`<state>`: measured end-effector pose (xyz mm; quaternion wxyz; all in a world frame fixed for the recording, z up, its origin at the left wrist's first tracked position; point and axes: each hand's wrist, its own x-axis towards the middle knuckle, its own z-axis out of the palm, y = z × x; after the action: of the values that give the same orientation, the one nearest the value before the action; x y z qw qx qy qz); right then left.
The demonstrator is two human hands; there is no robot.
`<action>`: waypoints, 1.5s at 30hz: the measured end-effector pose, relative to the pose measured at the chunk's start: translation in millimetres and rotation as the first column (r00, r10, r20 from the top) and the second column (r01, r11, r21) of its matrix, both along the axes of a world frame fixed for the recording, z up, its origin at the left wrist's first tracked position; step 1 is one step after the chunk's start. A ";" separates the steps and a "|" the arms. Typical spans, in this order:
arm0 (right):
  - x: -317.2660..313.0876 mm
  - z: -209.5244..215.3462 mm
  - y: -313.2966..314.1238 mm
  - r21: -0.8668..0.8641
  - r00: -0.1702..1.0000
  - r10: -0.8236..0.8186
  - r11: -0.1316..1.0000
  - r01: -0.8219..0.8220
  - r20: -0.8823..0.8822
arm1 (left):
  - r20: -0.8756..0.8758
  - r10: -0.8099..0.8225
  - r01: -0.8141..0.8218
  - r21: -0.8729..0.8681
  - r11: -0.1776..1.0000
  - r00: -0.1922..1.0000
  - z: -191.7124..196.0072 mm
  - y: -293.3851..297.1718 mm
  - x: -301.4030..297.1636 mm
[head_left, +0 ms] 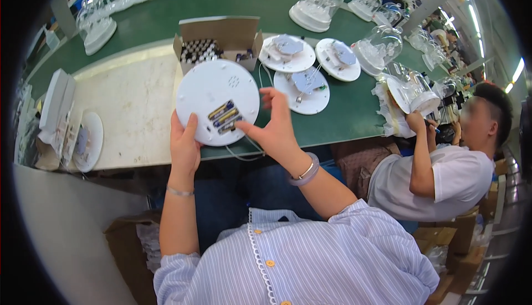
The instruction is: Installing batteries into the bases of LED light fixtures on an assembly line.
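Observation:
My left hand grips the lower left edge of a round white base, its underside turned up toward me. Batteries lie side by side in the base's open compartment, below a ring of small holes. The thumb of my right hand presses at the compartment's lower right corner, while its other fingers are raised and spread apart. Just behind the base stands an open cardboard box holding many upright batteries. A thin white cable hangs under the base.
More white bases with grey plates and wires lie right of the box. Clear domes stand on the green table. At right a co-worker holds another base. White parts lean at far left.

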<state>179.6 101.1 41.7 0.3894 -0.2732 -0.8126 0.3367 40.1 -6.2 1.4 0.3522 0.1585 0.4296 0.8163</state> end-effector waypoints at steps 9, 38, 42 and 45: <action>-11.0 -10.6 -1.3 -0.649 0.898 0.210 0.630 -0.427 -0.387 | -0.008 -0.011 0.012 0.081 0.997 1.000 0.6 -3.9 6.1; -3.0 2.8 19.3 -0.610 0.880 0.465 0.672 -0.420 -0.094 | -0.020 0.082 -0.078 0.145 0.986 0.996 -7.3 -1.0 8.1; -1.4 -4.1 5.2 -0.534 0.887 0.396 0.710 -0.460 -0.237 | -0.067 0.090 -0.083 0.094 0.992 0.994 -1.6 -6.0 13.4; -3.9 -4.0 4.3 -0.523 0.914 0.360 0.751 -0.404 -0.188 | -0.069 0.076 -0.070 0.092 0.993 0.995 -1.4 -6.4 10.8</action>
<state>175.7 105.4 37.7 0.2472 -0.1888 -0.7041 0.6384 50.9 -12.6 0.0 0.2988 0.1879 0.4108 0.8406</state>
